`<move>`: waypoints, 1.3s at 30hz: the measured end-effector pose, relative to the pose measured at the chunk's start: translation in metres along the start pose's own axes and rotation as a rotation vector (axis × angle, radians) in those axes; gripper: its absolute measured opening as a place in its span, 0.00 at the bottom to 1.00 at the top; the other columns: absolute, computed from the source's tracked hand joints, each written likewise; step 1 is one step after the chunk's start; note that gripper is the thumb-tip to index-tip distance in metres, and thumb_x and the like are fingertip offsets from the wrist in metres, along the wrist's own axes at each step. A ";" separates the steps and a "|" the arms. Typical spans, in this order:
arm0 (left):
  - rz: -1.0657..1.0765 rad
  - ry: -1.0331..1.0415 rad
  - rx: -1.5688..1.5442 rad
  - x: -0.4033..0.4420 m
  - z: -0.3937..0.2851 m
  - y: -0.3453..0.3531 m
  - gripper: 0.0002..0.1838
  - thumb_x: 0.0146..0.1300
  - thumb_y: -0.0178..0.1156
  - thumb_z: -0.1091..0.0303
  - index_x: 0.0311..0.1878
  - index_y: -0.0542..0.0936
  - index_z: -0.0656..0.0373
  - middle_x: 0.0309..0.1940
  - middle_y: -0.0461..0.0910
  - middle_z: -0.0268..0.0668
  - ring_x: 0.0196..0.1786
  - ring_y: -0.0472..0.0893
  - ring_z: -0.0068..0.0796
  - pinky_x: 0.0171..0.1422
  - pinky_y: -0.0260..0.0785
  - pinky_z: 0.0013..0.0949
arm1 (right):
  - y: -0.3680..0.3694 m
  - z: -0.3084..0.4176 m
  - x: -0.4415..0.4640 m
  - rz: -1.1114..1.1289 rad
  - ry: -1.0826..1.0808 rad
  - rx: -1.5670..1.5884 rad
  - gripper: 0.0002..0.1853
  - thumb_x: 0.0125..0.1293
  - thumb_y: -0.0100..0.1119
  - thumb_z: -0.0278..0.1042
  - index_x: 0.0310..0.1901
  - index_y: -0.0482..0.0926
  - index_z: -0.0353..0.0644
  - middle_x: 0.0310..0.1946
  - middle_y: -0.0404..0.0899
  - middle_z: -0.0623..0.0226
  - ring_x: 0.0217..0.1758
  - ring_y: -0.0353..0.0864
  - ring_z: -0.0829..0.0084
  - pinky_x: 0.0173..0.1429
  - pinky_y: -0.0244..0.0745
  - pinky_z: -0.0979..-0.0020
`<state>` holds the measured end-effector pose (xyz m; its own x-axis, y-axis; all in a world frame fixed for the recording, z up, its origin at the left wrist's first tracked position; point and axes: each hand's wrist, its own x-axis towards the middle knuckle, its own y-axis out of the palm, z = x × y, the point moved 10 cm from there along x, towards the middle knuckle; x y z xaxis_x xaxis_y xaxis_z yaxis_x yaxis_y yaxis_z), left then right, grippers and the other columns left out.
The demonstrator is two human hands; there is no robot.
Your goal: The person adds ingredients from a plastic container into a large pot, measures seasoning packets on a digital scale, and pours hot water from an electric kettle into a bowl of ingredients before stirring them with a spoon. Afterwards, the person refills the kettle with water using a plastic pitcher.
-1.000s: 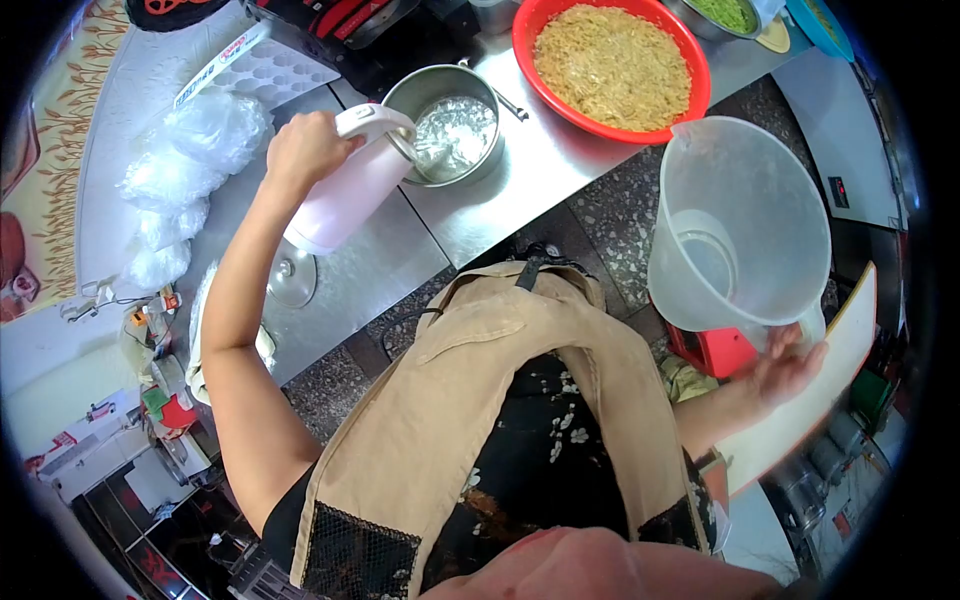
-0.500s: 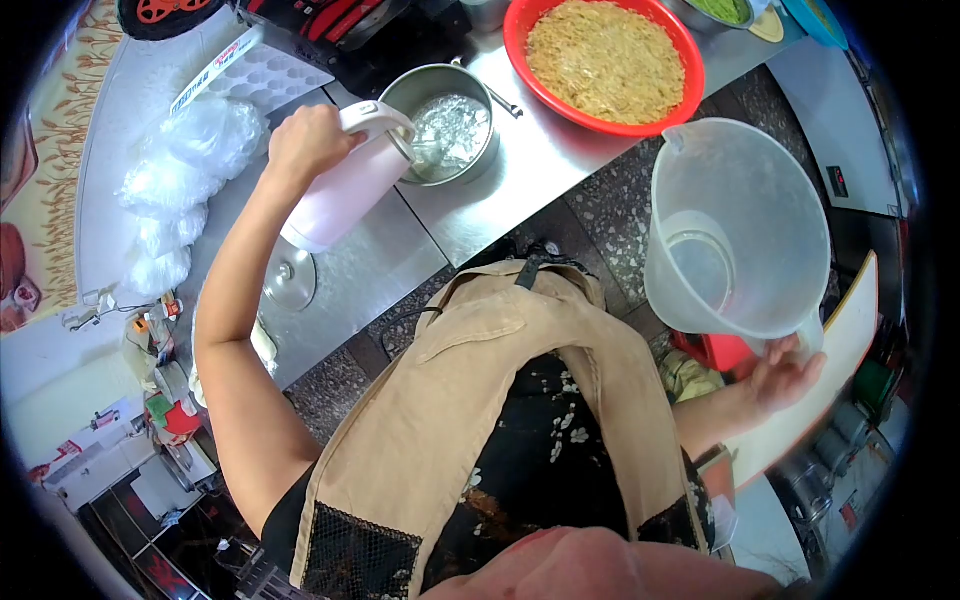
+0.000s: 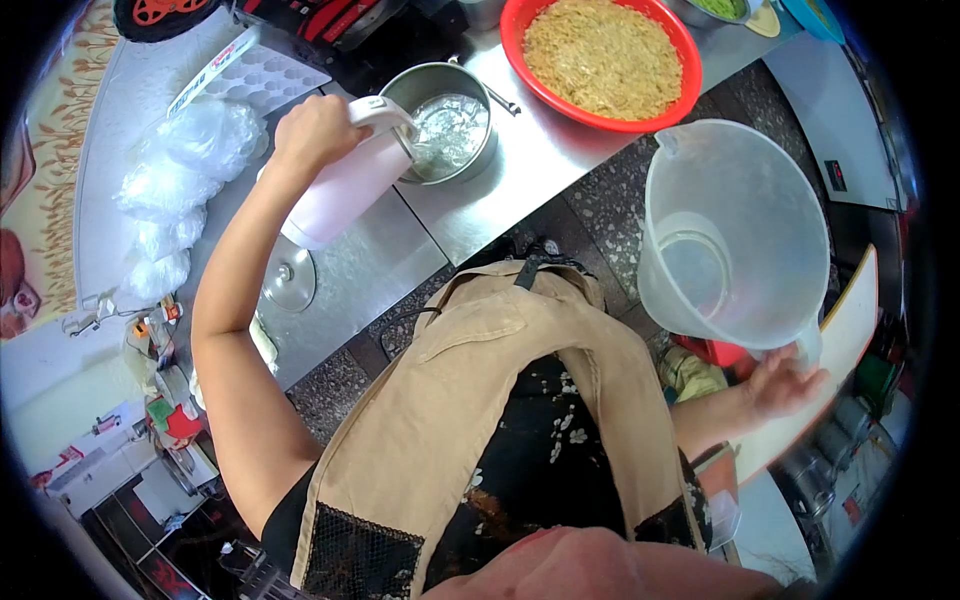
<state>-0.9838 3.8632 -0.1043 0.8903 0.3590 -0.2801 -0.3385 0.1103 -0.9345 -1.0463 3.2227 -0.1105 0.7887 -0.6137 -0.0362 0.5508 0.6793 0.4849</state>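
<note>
My left hand (image 3: pixel 315 133) is closed around the white handle of a pale pink kettle (image 3: pixel 345 190). The kettle is tilted, its mouth over the rim of a metal pot (image 3: pixel 490 150) on the steel counter. Clear, rippling water (image 3: pixel 450 130) shows inside the pot. On the other side, my right hand (image 3: pixel 785 388) grips a large translucent plastic jug (image 3: pixel 745 290) at its handle; the hold is partly hidden. The jug leans with its open mouth toward me, away from the counter, and looks empty.
A red basin (image 3: pixel 620 124) of yellowish, crumbly food stands on the steel counter (image 3: pixel 385 270). A glass lid (image 3: pixel 290 280) lies near the kettle. Bagged plastic items (image 3: pixel 175 190) and an egg-tray-like sheet (image 3: pixel 265 75) sit at left. A white board (image 3: pixel 800 420) leans behind the jug.
The water's surface in the pot has gone from heavily churned to calmer ripples. The jug has shifted slightly left, and the kettle stays tilted at the pot.
</note>
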 end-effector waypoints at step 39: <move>0.004 0.094 0.055 0.021 -0.028 -0.006 0.25 0.44 0.67 0.49 0.36 0.82 0.63 0.35 0.81 0.49 0.40 0.81 0.47 0.44 0.74 0.42 | 0.020 0.005 -0.029 0.383 0.069 -0.090 0.34 0.63 0.41 0.61 0.29 0.74 0.29 0.21 0.72 0.59 0.17 0.65 0.75 0.26 0.58 0.76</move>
<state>-0.9545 3.8437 -0.1104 0.9125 0.2718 -0.3058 -0.3563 0.1605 -0.9205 -1.0592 3.2517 -0.0950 0.9564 -0.2829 0.0724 0.2327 0.8882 0.3961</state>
